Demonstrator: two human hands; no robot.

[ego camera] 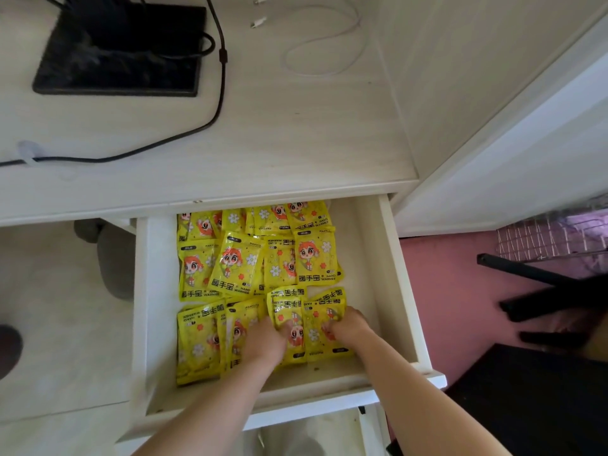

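An open white drawer (pixel 391 274) under the desk holds several yellow hand-warmer packets with a red-haired cartoon figure, laid in rows. My left hand (pixel 265 340) rests on the packets in the near row, fingers curled over the edge of one packet (pixel 286 311). My right hand (pixel 350 327) sits just to its right, fingers curled onto the neighbouring packet (pixel 324 307). Both hands press down on the near right stack; their fingertips are partly hidden against the packets.
The white desk top (pixel 263 143) carries a black monitor base (pixel 118 51), a black cable (pixel 217 103) and a white charging cable (pixel 329 44). A pink floor (pixel 444 291) with black furniture legs (pixel 543 291) lies to the right. A grey chair part (pixel 108 258) sits left of the drawer.
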